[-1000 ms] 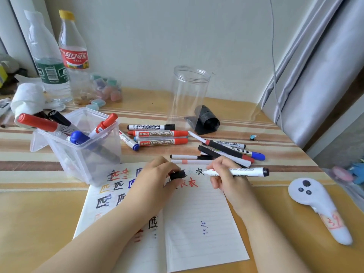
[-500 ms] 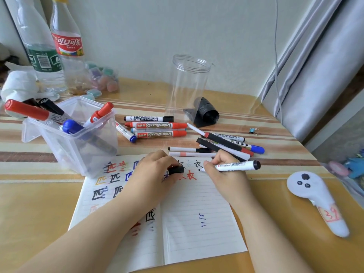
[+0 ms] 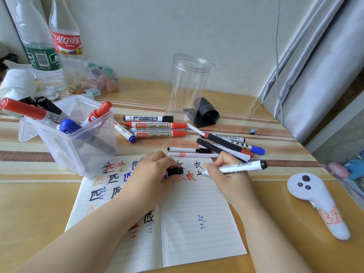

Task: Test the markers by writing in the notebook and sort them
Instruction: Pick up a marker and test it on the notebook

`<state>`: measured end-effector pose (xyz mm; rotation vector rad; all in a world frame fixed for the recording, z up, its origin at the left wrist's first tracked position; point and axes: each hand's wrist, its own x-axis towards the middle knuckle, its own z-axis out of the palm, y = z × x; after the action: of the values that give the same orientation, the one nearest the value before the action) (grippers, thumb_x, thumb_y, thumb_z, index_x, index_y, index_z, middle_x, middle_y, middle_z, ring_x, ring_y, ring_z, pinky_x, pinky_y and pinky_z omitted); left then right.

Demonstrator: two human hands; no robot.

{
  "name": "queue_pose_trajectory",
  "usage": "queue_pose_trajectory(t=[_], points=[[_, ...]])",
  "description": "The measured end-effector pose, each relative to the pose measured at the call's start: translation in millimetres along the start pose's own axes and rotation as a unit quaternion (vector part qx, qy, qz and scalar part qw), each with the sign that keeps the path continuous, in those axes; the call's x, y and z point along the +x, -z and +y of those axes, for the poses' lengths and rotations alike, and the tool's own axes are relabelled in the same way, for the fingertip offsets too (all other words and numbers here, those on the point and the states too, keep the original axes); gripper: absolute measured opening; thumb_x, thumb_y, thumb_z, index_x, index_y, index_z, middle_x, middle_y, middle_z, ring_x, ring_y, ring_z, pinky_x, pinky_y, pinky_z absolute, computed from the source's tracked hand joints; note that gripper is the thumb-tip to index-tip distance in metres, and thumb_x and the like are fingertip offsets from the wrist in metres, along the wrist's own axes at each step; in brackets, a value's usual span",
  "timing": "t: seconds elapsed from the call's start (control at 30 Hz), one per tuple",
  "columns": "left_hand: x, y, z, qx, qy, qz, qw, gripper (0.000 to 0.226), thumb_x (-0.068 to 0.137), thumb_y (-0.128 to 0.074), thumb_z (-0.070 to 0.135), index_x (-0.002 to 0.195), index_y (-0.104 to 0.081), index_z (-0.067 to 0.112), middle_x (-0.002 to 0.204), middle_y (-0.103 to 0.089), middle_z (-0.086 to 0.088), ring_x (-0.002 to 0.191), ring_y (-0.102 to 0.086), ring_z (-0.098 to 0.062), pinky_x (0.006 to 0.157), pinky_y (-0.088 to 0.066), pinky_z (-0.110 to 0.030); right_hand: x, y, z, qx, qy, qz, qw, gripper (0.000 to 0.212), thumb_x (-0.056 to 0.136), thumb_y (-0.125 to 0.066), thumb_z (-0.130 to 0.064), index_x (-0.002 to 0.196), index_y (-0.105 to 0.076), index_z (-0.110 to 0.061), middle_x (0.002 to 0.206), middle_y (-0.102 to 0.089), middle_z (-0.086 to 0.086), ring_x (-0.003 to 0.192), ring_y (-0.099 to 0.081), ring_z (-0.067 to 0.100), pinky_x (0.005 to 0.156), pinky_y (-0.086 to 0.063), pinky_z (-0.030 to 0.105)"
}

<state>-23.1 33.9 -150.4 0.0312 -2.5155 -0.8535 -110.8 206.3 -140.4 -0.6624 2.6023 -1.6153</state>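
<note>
Writing right now, right hand (image 3: 226, 175) pinching a black-ended white marker (image 3: 243, 166), tip down on the right page of the notebook (image 3: 197, 233) beside the red character, a short black stroke just begun. Left hand (image 3: 152, 174) resting on the page fold, fingers curled round the black cap (image 3: 175, 171), steadying the paper.

Plenty done already, judging by the pages: rows of characters in black, red, blue and orange across the top of both pages, a few faint ones among them, plus small blue dashes lower on the right page. Looks like a good number of markers tested.

Sorting seems underway too: clear plastic bin (image 3: 78, 154) at the left edge of the notebook holding several markers, red, blue and black caps poking out. Tall clear jar (image 3: 189, 83) at the back, apparently with nothing inside.

Still left, as a guess: the loose group near the bin (image 3: 155, 127), 2 red-capped whiteboard markers among them, and the heap just beyond the right hand (image 3: 228, 144), black, red and blue ends mixed. Cannot tell which of these have been tried. Likely next: finishing this stroke, judging the ink, capping, then dropping the marker with its kind.
</note>
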Motion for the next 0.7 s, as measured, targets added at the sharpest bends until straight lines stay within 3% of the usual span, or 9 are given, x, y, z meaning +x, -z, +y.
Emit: queue_pose_trajectory(t=[0.07, 0.47, 0.6, 0.7], points=[[0.0, 0.2, 0.8, -0.001, -0.001, 0.002, 1.0, 0.016, 0.075, -0.072, 0.015, 0.092, -0.07, 0.013, 0.08, -0.052, 0.003, 0.07, -0.044, -0.015, 0.061, -0.033, -0.022, -0.5, -0.6, 0.3, -0.007, 0.013, -0.01, 1.0, 0.034, 0.084, -0.063, -0.008, 0.06, -0.039, -0.012, 0.042, -0.039, -0.012, 0.041, -0.033, 0.005, 0.042, -0.026, 0.012], [-0.2, 0.2, 0.0, 0.0, 0.004, 0.006, 1.0, 0.017, 0.077, -0.07, 0.018, 0.093, -0.069, 0.012, 0.082, -0.055, 0.001, 0.072, -0.044, -0.015, 0.067, -0.035, -0.028, -0.5, 0.6, 2.3, -0.007, 0.015, -0.017, 1.0, 0.036, 0.082, -0.062, -0.003, 0.058, -0.037, -0.012, 0.043, -0.036, -0.011, 0.042, -0.033, 0.004, 0.043, -0.026, 0.011], [0.0, 1.6, 0.6, -0.002, 0.015, -0.012, 1.0, 0.028, 0.072, -0.057, 0.029, 0.091, -0.069, 0.012, 0.082, -0.058, -0.002, 0.072, -0.046, -0.015, 0.067, -0.036, -0.028, 0.3, 0.6, 2.9, 0.003, 0.017, 0.004, 1.0, 0.033, 0.083, -0.061, -0.005, 0.06, -0.039, -0.009, 0.043, -0.036, -0.011, 0.041, -0.03, 0.005, 0.042, -0.025, 0.013], [0.0, 2.3, 1.5, 0.0, 0.011, -0.008, 1.0, 0.02, 0.077, -0.064, 0.023, 0.093, -0.069, 0.012, 0.084, -0.058, -0.002, 0.073, -0.044, -0.015, 0.068, -0.034, -0.028, -0.3, 0.5, 3.7, -0.003, 0.024, -0.005, 1.0, 0.034, 0.084, -0.062, -0.006, 0.059, -0.039, -0.011, 0.041, -0.038, -0.012, 0.04, -0.033, 0.004, 0.043, -0.025, 0.012]])
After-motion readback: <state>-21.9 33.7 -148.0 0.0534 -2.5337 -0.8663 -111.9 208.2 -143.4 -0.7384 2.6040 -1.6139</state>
